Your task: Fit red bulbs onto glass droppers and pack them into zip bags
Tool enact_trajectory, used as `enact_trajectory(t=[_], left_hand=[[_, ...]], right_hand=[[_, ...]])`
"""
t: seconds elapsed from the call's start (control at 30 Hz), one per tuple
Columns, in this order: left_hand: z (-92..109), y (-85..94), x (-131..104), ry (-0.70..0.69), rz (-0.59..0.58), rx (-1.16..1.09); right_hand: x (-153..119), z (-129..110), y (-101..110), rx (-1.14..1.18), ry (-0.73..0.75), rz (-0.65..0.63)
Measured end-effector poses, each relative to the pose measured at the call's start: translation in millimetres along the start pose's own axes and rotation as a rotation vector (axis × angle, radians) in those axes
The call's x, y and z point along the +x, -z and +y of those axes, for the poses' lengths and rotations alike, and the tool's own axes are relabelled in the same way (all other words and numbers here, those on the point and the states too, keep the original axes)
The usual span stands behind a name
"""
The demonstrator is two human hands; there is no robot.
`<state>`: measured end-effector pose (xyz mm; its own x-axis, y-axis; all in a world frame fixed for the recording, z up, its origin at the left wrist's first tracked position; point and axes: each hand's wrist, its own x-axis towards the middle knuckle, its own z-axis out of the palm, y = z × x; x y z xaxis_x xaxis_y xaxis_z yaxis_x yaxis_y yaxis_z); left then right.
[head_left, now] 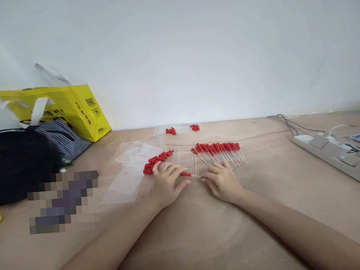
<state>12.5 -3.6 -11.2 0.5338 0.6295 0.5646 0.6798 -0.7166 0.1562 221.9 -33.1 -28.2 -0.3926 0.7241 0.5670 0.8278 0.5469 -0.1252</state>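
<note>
Pale wooden table [206,240] before a white wall: a single red-capped dropper [189,174] lies between the left hand [166,185] and right hand [222,180], whose curled fingers pinch its two ends. Loose red caps [157,159] touch the left hand, with a finished dropper row [221,152] beyond; seating this cap probably calls for a steady push.

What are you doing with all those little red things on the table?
A person is working with small droppers, clear tubes with red rubber caps. The left hand and the right hand together hold one dropper flat on the table. A row of finished droppers lies just beyond the right hand. Bare tubes and loose red caps lie near the left hand, beside clear plastic bags. A yellow bag stands far left.
</note>
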Motion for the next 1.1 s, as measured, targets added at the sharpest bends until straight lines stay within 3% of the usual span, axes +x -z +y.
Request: enact_trajectory(t=[0.17, 0.27, 0.47, 0.7, 1.1], left_hand=[[-25.4, -0.4, 3.5, 0.199, 0.069, 0.177], [-38.5, -0.6, 3.6, 0.278, 0.074, 0.246], [-52.0, 1.1, 0.5, 0.343, 0.090, 0.374], [-49.1, 5.9, 4.0, 0.323, 0.057, 0.466], [-54.4, 11.2, 4.0, 0.377, -0.025, 0.524]], right_hand=[[13.3, 16.2, -16.0, -0.089, -0.333, 0.089], [26.4, 23.4, -26.4, -0.148, -0.451, 0.112], [46.1, 24.8, -38.6, -0.224, -0.537, 0.089], [47.3, 19.4, -33.0, -0.260, -0.549, 0.046], [75.4, -9.1, -23.2, -0.205, -0.700, -0.353]])
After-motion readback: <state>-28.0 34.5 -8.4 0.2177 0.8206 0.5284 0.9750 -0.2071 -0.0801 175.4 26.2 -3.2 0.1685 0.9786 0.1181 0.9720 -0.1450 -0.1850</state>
